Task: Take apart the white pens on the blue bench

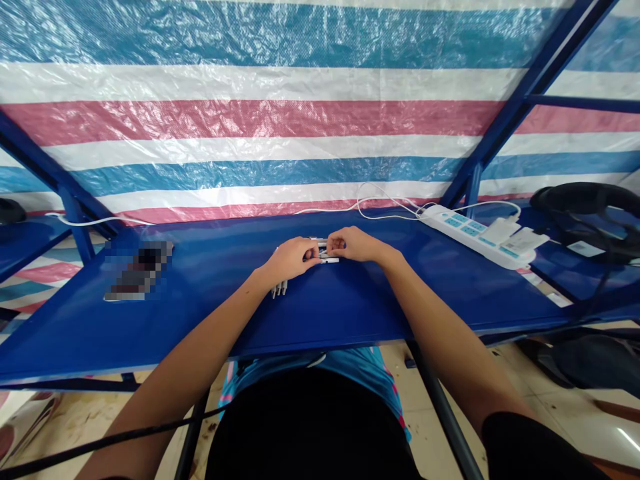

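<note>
Several slim white and grey pens (329, 259) lie between my two hands on the blue table (320, 307). My left hand (296, 257) is curled at their left end, thumb and fingers close together; what its fingertips pinch is too small to make out. From the right, my right hand (350, 244) bends its fingers down onto the same pens, its fingertips hidden among them. Beneath my left wrist, more pens with metallic tips (280, 289) stick out side by side toward the front edge.
A white power strip (477, 235) with plugs and cables is at the right back. A blurred-out flat object (140, 270) lies on the left. Black headgear (590, 217) rests at the far right. Blue frame posts and a striped sheet stand behind.
</note>
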Demonstrator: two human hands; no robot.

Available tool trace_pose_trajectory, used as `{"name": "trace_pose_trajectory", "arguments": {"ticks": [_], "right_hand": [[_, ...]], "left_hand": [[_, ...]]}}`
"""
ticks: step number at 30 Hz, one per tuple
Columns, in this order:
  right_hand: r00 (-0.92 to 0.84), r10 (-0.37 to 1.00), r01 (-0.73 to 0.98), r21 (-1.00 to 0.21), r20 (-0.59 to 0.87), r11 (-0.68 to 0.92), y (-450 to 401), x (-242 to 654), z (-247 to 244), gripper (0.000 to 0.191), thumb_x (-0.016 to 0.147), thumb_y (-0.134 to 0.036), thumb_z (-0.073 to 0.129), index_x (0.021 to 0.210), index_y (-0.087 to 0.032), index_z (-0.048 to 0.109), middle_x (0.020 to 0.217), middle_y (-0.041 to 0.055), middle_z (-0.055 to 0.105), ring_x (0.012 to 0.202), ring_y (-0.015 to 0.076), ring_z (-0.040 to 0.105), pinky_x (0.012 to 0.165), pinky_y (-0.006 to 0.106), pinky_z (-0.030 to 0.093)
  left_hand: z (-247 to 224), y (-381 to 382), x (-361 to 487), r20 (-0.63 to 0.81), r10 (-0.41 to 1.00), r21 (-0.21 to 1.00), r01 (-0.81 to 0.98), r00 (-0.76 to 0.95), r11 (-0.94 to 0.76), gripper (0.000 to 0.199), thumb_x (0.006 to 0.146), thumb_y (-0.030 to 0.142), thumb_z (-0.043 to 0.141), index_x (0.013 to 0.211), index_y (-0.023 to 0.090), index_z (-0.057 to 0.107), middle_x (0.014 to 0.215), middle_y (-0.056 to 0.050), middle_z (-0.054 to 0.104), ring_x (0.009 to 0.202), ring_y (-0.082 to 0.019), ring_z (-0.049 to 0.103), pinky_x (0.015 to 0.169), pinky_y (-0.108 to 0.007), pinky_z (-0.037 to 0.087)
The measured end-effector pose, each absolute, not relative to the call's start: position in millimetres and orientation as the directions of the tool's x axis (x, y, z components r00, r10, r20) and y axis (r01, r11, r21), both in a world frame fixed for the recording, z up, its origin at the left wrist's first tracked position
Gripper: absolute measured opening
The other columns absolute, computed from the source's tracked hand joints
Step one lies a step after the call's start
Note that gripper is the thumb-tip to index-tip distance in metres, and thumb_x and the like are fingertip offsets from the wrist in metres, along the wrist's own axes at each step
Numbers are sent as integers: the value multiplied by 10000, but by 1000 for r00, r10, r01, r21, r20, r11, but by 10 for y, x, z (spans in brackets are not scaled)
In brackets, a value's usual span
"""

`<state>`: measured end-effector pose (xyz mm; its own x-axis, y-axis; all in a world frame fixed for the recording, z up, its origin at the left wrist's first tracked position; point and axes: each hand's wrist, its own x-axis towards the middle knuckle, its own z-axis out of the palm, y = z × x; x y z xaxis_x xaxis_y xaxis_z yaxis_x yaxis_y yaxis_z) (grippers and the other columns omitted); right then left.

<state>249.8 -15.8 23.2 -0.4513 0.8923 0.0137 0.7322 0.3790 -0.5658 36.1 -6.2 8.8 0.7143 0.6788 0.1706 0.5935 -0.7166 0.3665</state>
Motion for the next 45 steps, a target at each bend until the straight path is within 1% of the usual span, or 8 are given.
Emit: {"name": "trace_pose_trajectory", "arguments": {"ticks": [5, 10, 14, 21, 30, 37, 45], "right_hand": [[-435, 900, 742, -558, 21, 372, -148, 2503, 223, 144, 778, -110, 607, 774, -189, 726, 743, 20, 719, 680, 158, 620, 690, 265, 445], [-404, 910, 742, -550, 90, 383, -148, 2519, 241, 133, 851, -209, 606, 779, -184, 715, 742, 26, 707, 675, 158, 601, 697, 275, 430], [-390, 916, 752, -544, 88, 373, -155, 2524, 261, 163, 881, -253, 598, 775, -182, 700, 723, 25, 693, 649, 151, 579, 685, 277, 417], [-401, 906, 733, -545, 137, 407, -127, 2569, 238, 192, 888, -304, 601, 771, -189, 700, 715, 27, 692, 647, 154, 577, 685, 283, 414], [-324, 928, 753, -544, 183, 371, -106, 2621, 243, 182, 886, -287, 587, 839, -183, 730, 733, 37, 688, 660, 164, 583, 697, 297, 425], [-313, 933, 761, -540, 179, 359, -104, 2606, 249, 172, 885, -283, 592, 826, -188, 723, 709, 32, 672, 654, 168, 579, 687, 300, 421], [-305, 939, 773, -534, 158, 341, -126, 2562, 267, 167, 895, -258, 594, 818, -177, 718, 667, 13, 633, 621, 152, 547, 685, 288, 393]], "left_hand": [[68, -45, 352, 178, 672, 379, 580, 719, -721, 155, 935, 295, 647, 820, 191, 655, 779, -38, 656, 764, -202, 618, 719, -299, 454], [52, -31, 341, 191, 668, 393, 568, 719, -723, 150, 919, 301, 688, 819, 194, 657, 765, -26, 649, 756, -195, 611, 696, -295, 438], [54, -32, 332, 235, 648, 373, 548, 725, -749, 154, 906, 317, 710, 822, 199, 657, 757, -24, 642, 806, -204, 609, 712, -295, 442], [36, -35, 359, 207, 675, 357, 587, 709, -726, 114, 921, 294, 687, 857, 201, 669, 751, -25, 631, 807, -208, 598, 691, -290, 424], [15, -29, 352, 226, 678, 336, 597, 700, -729, 127, 957, 302, 648, 886, 201, 677, 804, -41, 640, 846, -224, 594, 775, -322, 461], [-6, -24, 385, 248, 676, 304, 607, 694, -734, 104, 967, 268, 649, 901, 197, 686, 821, -40, 639, 865, -223, 592, 819, -327, 463], [-8, -31, 392, 262, 682, 296, 616, 682, -730, 82, 972, 241, 646, 920, 191, 687, 839, -46, 645, 895, -229, 594, 864, -337, 471]]}}
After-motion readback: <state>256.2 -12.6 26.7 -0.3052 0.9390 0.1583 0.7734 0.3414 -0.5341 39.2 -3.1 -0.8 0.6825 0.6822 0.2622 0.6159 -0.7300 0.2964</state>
